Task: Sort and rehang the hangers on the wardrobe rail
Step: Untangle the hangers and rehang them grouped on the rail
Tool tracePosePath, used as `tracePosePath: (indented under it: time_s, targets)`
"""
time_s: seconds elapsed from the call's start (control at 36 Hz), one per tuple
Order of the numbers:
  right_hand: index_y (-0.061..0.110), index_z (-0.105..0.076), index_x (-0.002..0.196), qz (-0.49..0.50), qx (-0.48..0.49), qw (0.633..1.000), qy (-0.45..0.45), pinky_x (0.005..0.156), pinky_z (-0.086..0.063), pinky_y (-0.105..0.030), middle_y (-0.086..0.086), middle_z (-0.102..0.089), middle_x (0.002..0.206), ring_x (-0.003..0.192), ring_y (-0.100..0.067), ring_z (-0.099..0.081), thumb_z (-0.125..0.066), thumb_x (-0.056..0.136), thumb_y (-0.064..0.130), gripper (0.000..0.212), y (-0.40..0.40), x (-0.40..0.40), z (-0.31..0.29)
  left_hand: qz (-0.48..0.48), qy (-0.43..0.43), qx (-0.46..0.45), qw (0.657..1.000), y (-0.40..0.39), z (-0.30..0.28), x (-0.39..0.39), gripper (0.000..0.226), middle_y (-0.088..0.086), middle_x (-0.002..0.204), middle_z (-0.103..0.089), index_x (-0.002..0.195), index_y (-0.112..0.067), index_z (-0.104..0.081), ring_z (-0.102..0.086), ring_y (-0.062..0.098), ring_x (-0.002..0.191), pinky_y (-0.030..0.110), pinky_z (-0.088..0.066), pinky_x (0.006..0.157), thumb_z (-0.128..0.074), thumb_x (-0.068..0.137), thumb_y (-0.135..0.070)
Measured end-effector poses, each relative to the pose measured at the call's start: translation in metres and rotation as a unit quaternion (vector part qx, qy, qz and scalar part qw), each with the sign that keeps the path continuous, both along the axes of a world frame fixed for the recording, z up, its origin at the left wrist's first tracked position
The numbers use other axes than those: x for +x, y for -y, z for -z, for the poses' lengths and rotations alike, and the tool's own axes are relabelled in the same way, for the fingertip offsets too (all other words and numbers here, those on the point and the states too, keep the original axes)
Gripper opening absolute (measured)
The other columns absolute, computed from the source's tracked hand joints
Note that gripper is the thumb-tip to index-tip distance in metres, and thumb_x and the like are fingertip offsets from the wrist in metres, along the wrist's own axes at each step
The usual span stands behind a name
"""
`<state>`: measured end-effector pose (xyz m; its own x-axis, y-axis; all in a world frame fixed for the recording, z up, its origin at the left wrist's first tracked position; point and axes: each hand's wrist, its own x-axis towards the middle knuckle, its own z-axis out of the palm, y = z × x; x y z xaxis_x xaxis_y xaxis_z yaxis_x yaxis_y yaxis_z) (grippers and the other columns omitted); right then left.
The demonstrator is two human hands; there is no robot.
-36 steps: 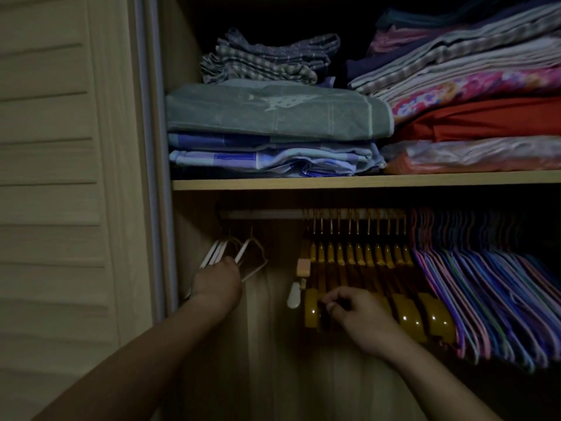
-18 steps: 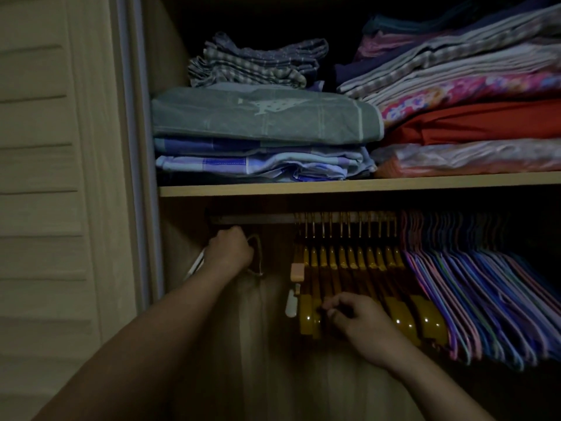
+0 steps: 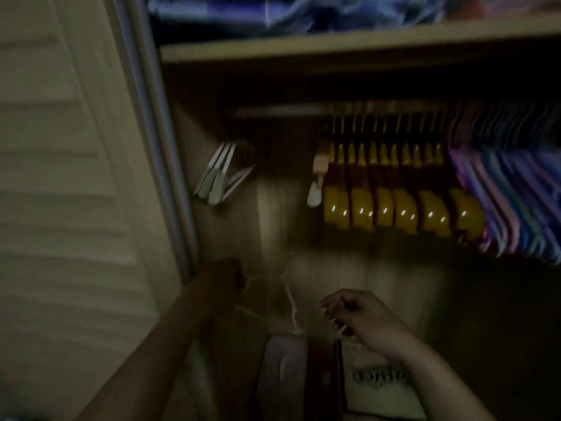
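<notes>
Hanging from the left end of the rail [image 3: 282, 110], the white hangers [image 3: 217, 174] sit well above the left hand [image 3: 223, 276], the nearer one, whose grip looks closed on a thin white hanger [image 3: 291, 305], though blur obscures it. Right hand [image 3: 361, 320] pinches something pale and unclear. Yellow hangers [image 3: 394, 208] and coloured hangers [image 3: 516, 192] fill the rail rightward, beneath the shelf [image 3: 349, 41].

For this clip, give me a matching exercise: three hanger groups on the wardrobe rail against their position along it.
Things:
1. white plastic hangers
2. glossy yellow wooden hangers
3. purple and blue thin hangers

Places:
A. middle of the rail
B. right end
C. left end, by the door

Pairs: 1-C, 2-A, 3-B
</notes>
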<state>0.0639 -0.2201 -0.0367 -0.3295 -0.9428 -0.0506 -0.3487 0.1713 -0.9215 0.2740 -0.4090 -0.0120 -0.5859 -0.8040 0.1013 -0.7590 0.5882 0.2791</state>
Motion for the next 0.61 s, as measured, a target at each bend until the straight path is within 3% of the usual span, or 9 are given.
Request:
tracePosePath:
  time_s: [0.06, 0.11, 0.14, 0.19, 0.28, 0.36, 0.42, 0.5, 0.61]
  targets:
    - [0.000, -0.068, 0.105, 0.004, 0.042, 0.999, -0.002, 0.050, -0.038, -0.016, -0.010, -0.064, 0.086, 0.067, -0.014, -0.053, -0.052, 0.097, -0.002, 0.018, 0.003, 0.002, 0.023, 0.015, 0.011, 0.036, 0.999, -0.022, 0.015, 0.029, 0.020, 0.003, 0.110, -0.067, 0.110, -0.017, -0.066, -0.065, 0.022, 0.103, 0.031, -0.050, 0.085, -0.057, 0.098, -0.030]
    - [0.004, -0.065, 0.114, 0.015, 0.067, 0.998, 0.005, 0.053, -0.040, -0.015, -0.006, -0.065, 0.092, 0.072, -0.013, -0.056, -0.051, 0.100, 0.005, 0.020, 0.007, 0.005, 0.040, 0.026, -0.005, 0.065, 0.998, -0.044, 0.020, 0.057, 0.016, -0.006, 0.104, -0.069, 0.104, -0.024, -0.071, -0.066, 0.006, 0.093, 0.017, -0.047, 0.074, -0.062, 0.095, -0.033]
    - [0.009, -0.062, 0.122, 0.020, 0.067, 0.998, 0.004, 0.058, -0.043, -0.015, -0.001, -0.065, 0.098, 0.078, -0.010, -0.058, -0.051, 0.102, 0.011, 0.023, 0.010, 0.005, 0.045, 0.026, -0.027, 0.082, 0.996, -0.054, 0.020, 0.069, 0.012, -0.011, 0.098, -0.070, 0.100, -0.028, -0.073, -0.064, -0.005, 0.081, 0.009, -0.043, 0.063, -0.065, 0.093, -0.034]
    - [0.024, -0.048, 0.139, 0.006, 0.054, 0.998, -0.015, 0.074, -0.046, -0.016, 0.005, -0.059, 0.118, 0.097, -0.005, -0.059, -0.051, 0.103, 0.026, 0.037, 0.015, 0.007, 0.052, 0.020, -0.089, 0.133, 0.987, -0.071, 0.020, 0.090, 0.007, -0.015, 0.084, -0.071, 0.091, -0.032, -0.077, -0.060, -0.010, 0.059, 0.005, -0.038, 0.048, -0.071, 0.089, -0.036]
    - [0.032, -0.044, 0.145, -0.052, 0.008, 0.999, 0.012, 0.097, -0.048, -0.024, 0.012, -0.058, 0.132, 0.113, -0.005, -0.060, -0.047, 0.102, 0.038, 0.043, 0.018, 0.014, 0.051, 0.028, -0.168, 0.193, 0.966, -0.084, 0.019, 0.108, 0.006, -0.015, 0.071, -0.071, 0.084, -0.030, -0.080, -0.056, -0.009, 0.050, 0.008, -0.039, 0.047, -0.075, 0.086, -0.027]
    - [0.028, -0.063, 0.122, -0.061, -0.044, 0.995, 0.064, 0.071, -0.054, -0.024, 0.001, -0.072, 0.109, 0.089, -0.017, -0.071, -0.045, 0.104, 0.029, 0.025, 0.020, 0.024, 0.047, 0.020, -0.199, 0.226, 0.953, -0.087, 0.022, 0.123, 0.010, -0.012, 0.070, -0.072, 0.090, -0.028, -0.081, -0.055, -0.005, 0.050, 0.014, -0.041, 0.049, -0.075, 0.086, -0.021]
    - [0.018, -0.069, 0.104, -0.038, -0.072, 0.995, 0.060, 0.059, -0.052, -0.028, -0.011, -0.074, 0.094, 0.072, -0.021, -0.070, -0.045, 0.105, 0.022, 0.024, 0.021, 0.026, 0.044, 0.022, -0.222, 0.232, 0.947, -0.087, 0.026, 0.128, 0.013, -0.012, 0.071, -0.073, 0.094, -0.025, -0.080, -0.056, -0.007, 0.052, 0.012, -0.040, 0.051, -0.074, 0.086, -0.016]
    - [0.017, -0.072, 0.088, -0.033, -0.074, 0.994, 0.067, 0.050, -0.051, -0.027, -0.016, -0.073, 0.081, 0.060, -0.022, -0.069, -0.046, 0.105, 0.020, 0.030, 0.020, 0.027, 0.043, 0.022, -0.234, 0.226, 0.945, -0.088, 0.033, 0.130, 0.014, -0.008, 0.075, -0.075, 0.094, -0.025, -0.080, -0.054, -0.004, 0.053, 0.014, -0.040, 0.052, -0.074, 0.085, -0.015]
    - [0.018, -0.071, 0.084, -0.013, -0.088, 0.992, 0.087, 0.049, -0.053, -0.029, -0.017, -0.072, 0.078, 0.059, -0.026, -0.069, -0.047, 0.104, 0.020, 0.032, 0.016, 0.027, 0.038, -0.017, -0.281, 0.218, 0.935, -0.087, 0.040, 0.128, 0.016, 0.003, 0.079, -0.073, 0.096, -0.022, -0.078, -0.056, 0.011, 0.052, 0.023, -0.042, 0.050, -0.077, 0.080, -0.020]
